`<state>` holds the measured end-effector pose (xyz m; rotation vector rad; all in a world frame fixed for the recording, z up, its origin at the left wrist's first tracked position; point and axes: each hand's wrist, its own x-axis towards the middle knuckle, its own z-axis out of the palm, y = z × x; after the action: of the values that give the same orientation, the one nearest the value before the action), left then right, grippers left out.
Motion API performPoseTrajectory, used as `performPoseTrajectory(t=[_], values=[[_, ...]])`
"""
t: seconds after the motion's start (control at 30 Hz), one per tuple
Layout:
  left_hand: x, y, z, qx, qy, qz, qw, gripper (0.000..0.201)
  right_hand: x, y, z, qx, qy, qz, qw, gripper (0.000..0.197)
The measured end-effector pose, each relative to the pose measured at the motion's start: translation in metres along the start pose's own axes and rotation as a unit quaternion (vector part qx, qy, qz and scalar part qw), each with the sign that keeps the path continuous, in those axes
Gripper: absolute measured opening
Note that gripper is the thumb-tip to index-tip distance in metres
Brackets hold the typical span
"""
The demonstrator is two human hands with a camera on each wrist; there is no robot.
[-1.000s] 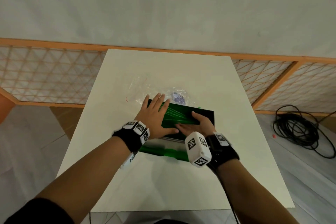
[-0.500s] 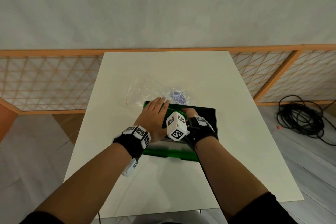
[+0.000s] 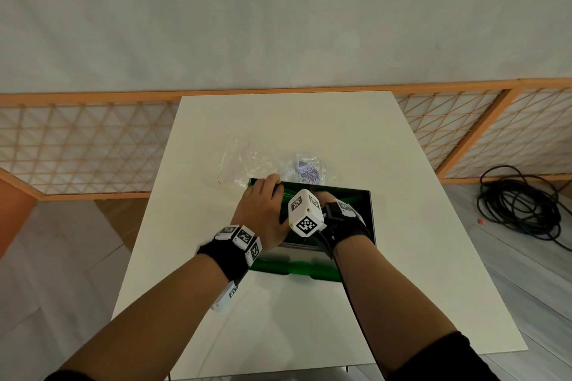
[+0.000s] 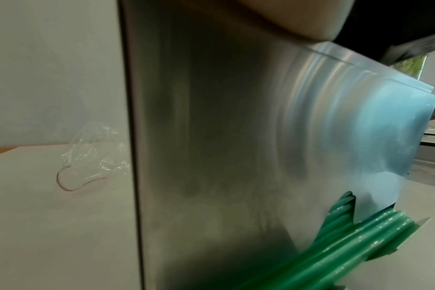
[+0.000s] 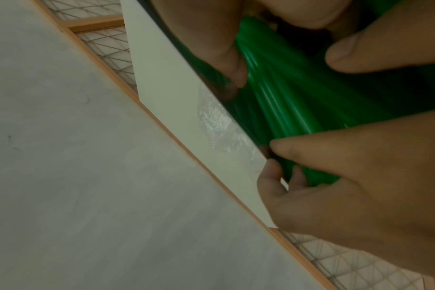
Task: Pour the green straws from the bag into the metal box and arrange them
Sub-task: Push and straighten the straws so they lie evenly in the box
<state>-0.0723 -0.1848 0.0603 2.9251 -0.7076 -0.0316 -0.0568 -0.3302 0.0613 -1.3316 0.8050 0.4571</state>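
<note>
Fingers (image 5: 355, 149) around glossy green straws (image 5: 286, 94)

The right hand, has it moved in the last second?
Yes. The right hand has gone from the box's near edge toward its far-left corner, beside the left hand, and now grips the straws.

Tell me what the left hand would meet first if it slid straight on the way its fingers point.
Probably the metal box's far wall: the left hand lies over the green straws, fingertips at that rim. Just past it lies the empty plastic bag. Depth is unclear.
</note>
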Motion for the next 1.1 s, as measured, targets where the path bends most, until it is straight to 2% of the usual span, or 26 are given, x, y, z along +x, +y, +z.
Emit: performPoseTrajectory(t=[0.03, 0.07, 0.2, 0.23, 0.3, 0.4, 0.5, 0.53, 0.57, 0.63, 0.67, 0.73, 0.77, 0.8, 0.83, 0.87, 0.9, 1.0, 1.1], values=[[0.001, 0.000, 0.000, 0.002, -0.001, -0.005, 1.000, 0.084, 0.005, 0.000, -0.003, -0.037, 0.045, -0.021, 0.998, 0.048], [0.001, 0.001, 0.001, 0.004, -0.001, -0.009, 1.000, 0.085, 0.002, 0.003, -0.008, -0.089, 0.050, -0.078, 0.992, 0.047], [0.002, 0.001, 0.002, 0.027, -0.014, -0.014, 0.999, 0.078, -0.008, 0.008, -0.003, -0.270, 0.046, -0.100, 0.957, 0.048], [0.002, 0.000, 0.002, 0.027, -0.015, -0.012, 0.999, 0.073, -0.007, 0.011, -0.002, -0.257, 0.047, -0.099, 0.960, 0.051], [0.001, -0.001, 0.002, 0.019, -0.014, -0.006, 1.000, 0.066, -0.009, 0.014, 0.001, -0.306, 0.057, -0.106, 0.945, 0.056], [0.000, 0.000, 0.001, 0.008, -0.011, -0.008, 1.000, 0.062, -0.008, 0.017, 0.005, -0.406, 0.033, -0.156, 0.900, 0.058], [0.001, 0.002, -0.002, 0.030, -0.019, -0.013, 0.999, 0.061, -0.004, 0.020, 0.006, -0.461, 0.037, -0.169, 0.870, 0.084], [0.003, 0.003, -0.002, 0.046, -0.024, -0.014, 0.999, 0.059, -0.010, 0.018, 0.008, -0.478, 0.041, -0.164, 0.862, 0.085], [0.005, 0.004, -0.001, 0.062, -0.027, -0.014, 0.998, 0.057, -0.008, 0.015, 0.007, -0.475, 0.037, -0.164, 0.864, 0.076], [0.011, 0.005, -0.002, 0.091, -0.029, -0.020, 0.995, 0.054, -0.009, 0.005, 0.010, -0.417, 0.024, -0.148, 0.896, 0.051], [0.013, 0.006, -0.002, 0.101, -0.033, -0.023, 0.994, 0.052, -0.011, -0.001, 0.013, -0.369, -0.001, -0.132, 0.920, 0.047], [0.017, 0.006, -0.003, 0.118, -0.043, -0.021, 0.992, 0.047, -0.011, -0.001, 0.012, -0.303, -0.042, -0.116, 0.945, 0.047], [0.018, 0.006, -0.003, 0.130, -0.048, -0.018, 0.990, 0.043, -0.010, 0.003, 0.010, -0.262, -0.012, -0.097, 0.960, 0.046], [0.018, 0.005, -0.004, 0.143, -0.052, -0.014, 0.988, 0.040, -0.008, 0.008, 0.007, -0.238, 0.005, -0.116, 0.964, 0.044], [0.017, 0.004, -0.005, 0.155, -0.058, -0.010, 0.986, 0.039, -0.007, 0.011, 0.005, -0.192, 0.001, -0.110, 0.975, 0.038], [0.016, 0.004, -0.005, 0.164, -0.064, -0.005, 0.984, 0.039, -0.008, 0.012, 0.006, -0.098, -0.021, -0.052, 0.994, 0.027], [0.015, 0.004, -0.006, 0.173, -0.067, 0.003, 0.983, 0.040, -0.009, 0.009, 0.006, -0.041, -0.055, -0.016, 0.998, 0.022], [0.016, 0.008, -0.010, 0.178, -0.055, 0.027, 0.982, 0.042, -0.012, 0.003, 0.006, 0.045, -0.036, 0.054, 0.997, 0.034], [0.020, 0.013, -0.013, 0.150, -0.049, 0.023, 0.987, 0.054, -0.027, -0.003, 0.012, 0.052, -0.045, 0.072, 0.995, 0.024]])
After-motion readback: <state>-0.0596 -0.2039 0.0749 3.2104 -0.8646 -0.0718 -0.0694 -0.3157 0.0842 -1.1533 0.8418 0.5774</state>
